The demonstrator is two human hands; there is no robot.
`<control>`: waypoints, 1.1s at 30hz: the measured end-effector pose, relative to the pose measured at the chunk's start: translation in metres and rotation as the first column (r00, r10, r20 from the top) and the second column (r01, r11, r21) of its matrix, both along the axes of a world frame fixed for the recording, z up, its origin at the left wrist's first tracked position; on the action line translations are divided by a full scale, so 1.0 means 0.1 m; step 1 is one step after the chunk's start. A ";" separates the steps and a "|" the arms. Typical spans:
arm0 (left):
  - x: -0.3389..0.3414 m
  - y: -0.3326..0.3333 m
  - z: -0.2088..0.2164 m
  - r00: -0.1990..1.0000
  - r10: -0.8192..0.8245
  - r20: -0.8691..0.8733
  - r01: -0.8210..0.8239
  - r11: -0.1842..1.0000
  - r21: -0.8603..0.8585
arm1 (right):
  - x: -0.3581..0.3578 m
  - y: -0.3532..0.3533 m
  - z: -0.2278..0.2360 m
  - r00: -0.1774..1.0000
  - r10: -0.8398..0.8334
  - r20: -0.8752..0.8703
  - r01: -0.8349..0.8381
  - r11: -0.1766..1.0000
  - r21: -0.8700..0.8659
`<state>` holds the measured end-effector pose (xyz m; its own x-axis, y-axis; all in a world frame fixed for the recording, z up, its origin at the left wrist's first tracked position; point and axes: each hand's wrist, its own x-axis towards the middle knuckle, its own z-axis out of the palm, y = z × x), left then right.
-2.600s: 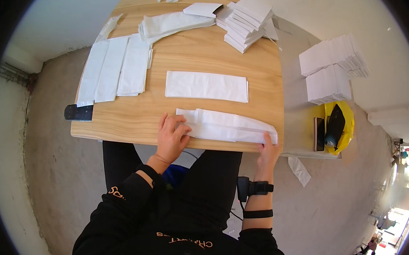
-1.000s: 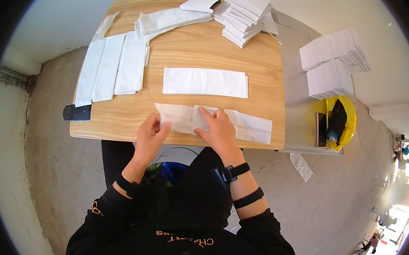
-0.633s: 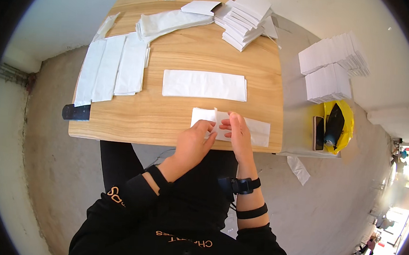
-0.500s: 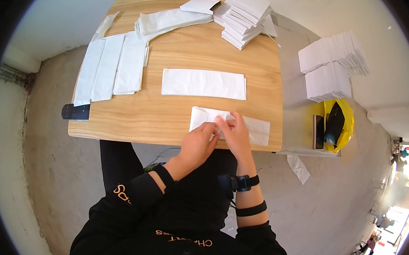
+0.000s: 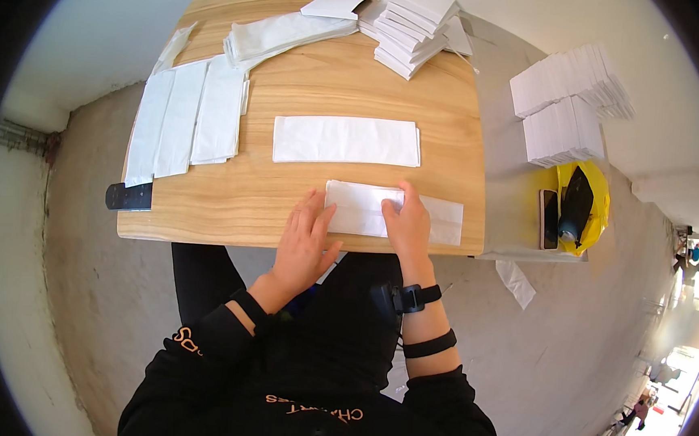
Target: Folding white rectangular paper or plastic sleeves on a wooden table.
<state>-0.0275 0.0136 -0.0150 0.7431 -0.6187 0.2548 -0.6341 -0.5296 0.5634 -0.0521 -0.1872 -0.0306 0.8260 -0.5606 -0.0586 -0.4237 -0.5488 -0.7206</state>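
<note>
Head view: the white paper strip (image 5: 356,210) lies lengthwise near the front edge of the wooden desk (image 5: 237,198), and the work on it looks part done. Its left portion appears doubled over, with the folded layer ending at the right hand (image 5: 408,228), while the right end lies flat and looks thinner, apparently not folded over. The hands are apart from each other. The left hand (image 5: 303,245) is relaxed, with fingers extended at the strip's left edge; whether they press on it is hard to tell. The right hand lays its thumb on top of the folded portion, its other fingers curled beyond; whether it pinches the paper or only presses it, I cannot tell.

Just behind the strip sits a neat flat stack of long white strips (image 5: 345,140), and more strips lie in three side-by-side rows (image 5: 180,117) at the desk's left, so a good deal of paper seems left unfolded. White paper packets are piled at the back (image 5: 416,27), and two further white stacks (image 5: 558,107) stand to the right of the desk; if those are finished pieces, much is already done.
</note>
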 end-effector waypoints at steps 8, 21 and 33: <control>0.03 -0.20 -0.04 0.984 -0.165 0.065 0.138 0.943 0.303 | 0.03 0.01 0.01 1.000 -0.008 -0.028 0.007 0.999 -0.037; 0.04 -0.15 -0.24 0.991 -0.104 0.089 0.065 0.931 0.358 | -0.27 -0.13 0.07 0.957 0.035 0.289 -0.024 0.999 -0.041; 0.05 -0.10 -0.17 0.996 -0.073 0.055 0.048 0.927 0.372 | -0.29 -0.32 0.15 0.964 0.261 0.049 -0.263 0.964 0.047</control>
